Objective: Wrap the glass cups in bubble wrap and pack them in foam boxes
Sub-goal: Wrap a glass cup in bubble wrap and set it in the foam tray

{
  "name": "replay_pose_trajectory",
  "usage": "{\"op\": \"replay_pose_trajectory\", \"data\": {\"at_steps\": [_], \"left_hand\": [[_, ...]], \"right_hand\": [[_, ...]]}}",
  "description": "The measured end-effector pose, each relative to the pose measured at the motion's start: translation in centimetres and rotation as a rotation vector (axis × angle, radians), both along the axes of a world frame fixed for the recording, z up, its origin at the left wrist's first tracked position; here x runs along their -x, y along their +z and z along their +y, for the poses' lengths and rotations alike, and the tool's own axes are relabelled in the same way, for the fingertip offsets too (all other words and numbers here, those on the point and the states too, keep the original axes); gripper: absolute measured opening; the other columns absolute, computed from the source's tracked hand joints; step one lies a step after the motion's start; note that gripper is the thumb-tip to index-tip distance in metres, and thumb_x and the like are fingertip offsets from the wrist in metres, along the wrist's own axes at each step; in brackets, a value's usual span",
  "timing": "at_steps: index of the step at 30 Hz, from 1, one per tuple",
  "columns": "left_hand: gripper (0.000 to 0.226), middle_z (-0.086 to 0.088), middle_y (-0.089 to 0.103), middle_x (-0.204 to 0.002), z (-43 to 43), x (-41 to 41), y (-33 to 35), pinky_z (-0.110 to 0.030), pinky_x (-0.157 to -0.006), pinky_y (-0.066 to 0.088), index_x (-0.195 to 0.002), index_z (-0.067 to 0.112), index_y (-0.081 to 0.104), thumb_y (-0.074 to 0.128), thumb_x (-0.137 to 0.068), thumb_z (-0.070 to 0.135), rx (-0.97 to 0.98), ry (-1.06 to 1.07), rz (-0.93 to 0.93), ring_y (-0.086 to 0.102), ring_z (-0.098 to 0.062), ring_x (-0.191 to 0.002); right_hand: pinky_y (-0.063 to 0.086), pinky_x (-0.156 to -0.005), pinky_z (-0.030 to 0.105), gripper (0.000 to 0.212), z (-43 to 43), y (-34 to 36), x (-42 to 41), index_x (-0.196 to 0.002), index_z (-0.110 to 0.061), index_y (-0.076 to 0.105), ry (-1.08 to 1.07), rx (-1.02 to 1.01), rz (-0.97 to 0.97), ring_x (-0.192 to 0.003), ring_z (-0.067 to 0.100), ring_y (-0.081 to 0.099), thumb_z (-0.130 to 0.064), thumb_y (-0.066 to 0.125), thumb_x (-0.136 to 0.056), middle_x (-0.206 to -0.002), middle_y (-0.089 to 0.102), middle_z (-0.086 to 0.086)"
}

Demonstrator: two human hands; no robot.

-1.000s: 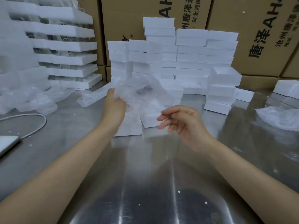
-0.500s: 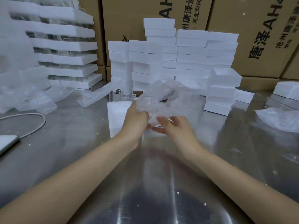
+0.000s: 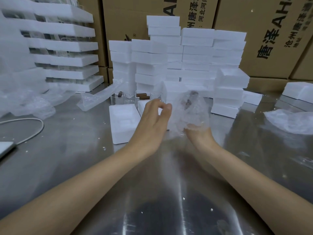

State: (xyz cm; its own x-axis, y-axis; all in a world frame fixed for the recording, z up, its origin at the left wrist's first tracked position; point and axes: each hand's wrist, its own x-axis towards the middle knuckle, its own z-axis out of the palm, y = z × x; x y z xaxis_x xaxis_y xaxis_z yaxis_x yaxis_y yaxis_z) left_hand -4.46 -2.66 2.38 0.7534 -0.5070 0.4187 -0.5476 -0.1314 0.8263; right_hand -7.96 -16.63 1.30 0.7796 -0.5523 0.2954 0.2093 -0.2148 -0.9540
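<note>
Above the steel table (image 3: pixel 71 167): fingertips (image 3: pixel 166 106) of left hand (image 3: pixel 152 122) curled at the wrap's edge, pinch unclear; right hand (image 3: pixel 197 134) gripping the bubble-wrapped cup (image 3: pixel 188 112) from below, taken over from the left. Wrapping near finished; open foam box (image 3: pixel 123 122) just beside.

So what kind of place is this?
Probably a packing room or warehouse: big printed cardboard cartons at the back, stacks of white foam boxes on a steel table, and the right hand holding a bundle of bubble wrap.
</note>
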Motion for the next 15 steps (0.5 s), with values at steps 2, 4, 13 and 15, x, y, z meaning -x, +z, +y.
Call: {"op": "replay_pose_trajectory", "data": {"at_steps": [2,4,13,15], "left_hand": [[0.047,0.026,0.049,-0.114,0.2,-0.4,0.3,-0.009,-0.08,0.037,-0.119,0.034,0.043,0.032,-0.089,0.068,0.003,-0.061,0.121,0.046,0.025,-0.089],[0.066,0.028,0.057,-0.109,0.2,-0.9,-0.1,-0.018,-0.087,0.042,-0.122,0.031,0.046,0.033,-0.078,0.079,-0.03,-0.116,0.131,0.053,0.017,-0.094],[0.041,0.012,0.069,-0.102,0.6,-2.0,-0.3,-0.031,-0.088,0.051,-0.111,0.025,0.06,0.048,-0.089,0.058,-0.131,-0.085,0.038,0.066,-0.005,-0.094],[0.026,0.008,0.068,-0.092,0.7,-2.3,-0.2,-0.02,-0.077,0.048,-0.105,0.021,0.059,0.046,-0.098,0.042,-0.17,-0.035,-0.004,0.065,-0.01,-0.086]], "right_hand": [[0.043,-0.065,0.03,0.018,0.3,-0.5,0.2,-0.082,0.003,0.057,0.078,-0.114,0.04,-0.07,0.024,0.057,0.013,0.046,-0.092,-0.082,0.054,0.017],[0.046,-0.076,0.024,0.022,0.4,-1.3,0.7,-0.116,0.003,0.056,0.098,-0.137,0.206,-0.1,0.023,0.063,-0.004,0.054,-0.095,-0.112,0.058,0.02],[0.05,-0.058,0.021,0.039,1.5,-0.5,0.6,-0.06,-0.033,0.066,0.158,0.162,0.017,-0.063,0.001,0.062,-0.006,0.058,-0.086,-0.059,0.065,-0.017],[0.047,-0.06,0.017,0.035,1.7,-0.2,0.4,-0.064,-0.041,0.067,0.277,0.215,-0.007,-0.063,-0.003,0.061,-0.013,0.053,-0.081,-0.065,0.066,-0.018]]}}
